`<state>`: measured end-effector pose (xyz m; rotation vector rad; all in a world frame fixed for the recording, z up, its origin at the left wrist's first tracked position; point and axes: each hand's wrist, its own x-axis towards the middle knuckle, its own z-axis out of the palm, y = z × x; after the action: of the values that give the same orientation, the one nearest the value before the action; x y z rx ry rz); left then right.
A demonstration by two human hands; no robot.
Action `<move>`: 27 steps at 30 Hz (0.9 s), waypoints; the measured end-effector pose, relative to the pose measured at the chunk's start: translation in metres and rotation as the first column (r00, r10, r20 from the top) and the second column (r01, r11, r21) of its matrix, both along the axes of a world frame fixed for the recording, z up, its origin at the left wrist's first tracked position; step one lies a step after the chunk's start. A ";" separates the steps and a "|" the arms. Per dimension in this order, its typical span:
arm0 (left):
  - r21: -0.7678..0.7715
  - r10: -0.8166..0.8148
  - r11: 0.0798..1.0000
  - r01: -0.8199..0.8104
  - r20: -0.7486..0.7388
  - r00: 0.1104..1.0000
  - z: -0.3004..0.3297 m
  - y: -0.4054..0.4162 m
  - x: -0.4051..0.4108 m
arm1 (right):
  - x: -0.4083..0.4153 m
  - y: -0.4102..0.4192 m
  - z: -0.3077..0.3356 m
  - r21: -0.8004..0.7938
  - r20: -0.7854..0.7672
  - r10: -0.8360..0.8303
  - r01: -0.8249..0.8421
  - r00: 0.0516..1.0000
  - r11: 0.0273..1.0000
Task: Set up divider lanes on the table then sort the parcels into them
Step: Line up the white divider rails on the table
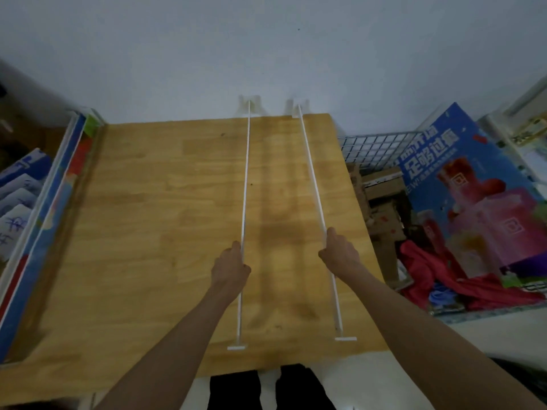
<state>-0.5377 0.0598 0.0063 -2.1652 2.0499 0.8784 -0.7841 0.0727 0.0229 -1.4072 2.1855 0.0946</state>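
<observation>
**Wooden table, two white dividers in your hands**

Wood-grain boards made up the table [148, 217] in front of you, and two thin white dividers stood on it, running from the near edge to the far edge by the wall. Your left hand [231, 269] had its fingers curled round the left divider [245, 179], gripping it a little nearer than its middle. Your right hand [339, 254] gripped the right divider [312, 173] in the same way, fingers closed over the top edge. Each divider ended near you in a short flat foot resting on the wood, and the two strips lay close together, narrowing slightly toward the wall.

To your right, a wire basket [373, 145] held cardboard parcels [381, 196] and a red cloth [438, 279]. A blue poster [444, 179] leaned in it, printed with pink drinks and large white Chinese characters; "足够过瘾" was roughly legible, and "NEW!" ran along the side. A blue-and-white board [50, 202] stood along the table's left edge, and beyond it lay white sheets [14, 214] with blue handwriting too blurred to read.
</observation>
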 end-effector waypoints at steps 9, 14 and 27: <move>0.030 0.054 0.998 -0.055 0.035 0.998 -0.012 0.005 -0.034 | -0.037 -0.003 -0.020 0.017 0.029 0.043 -0.044 0.999 0.999; 0.021 0.070 0.997 -0.072 0.058 0.996 -0.019 0.000 -0.032 | -0.042 -0.009 -0.030 0.020 0.052 0.039 -0.040 0.998 0.999; 0.037 0.064 0.997 -0.064 0.013 0.998 -0.040 0.000 -0.048 | -0.049 -0.011 -0.049 0.063 0.045 0.011 -0.014 0.999 0.998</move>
<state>-0.5857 0.0601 -0.0338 -2.2226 1.9530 0.9007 -0.8327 0.0619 -0.0263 -1.3751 2.1189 0.1343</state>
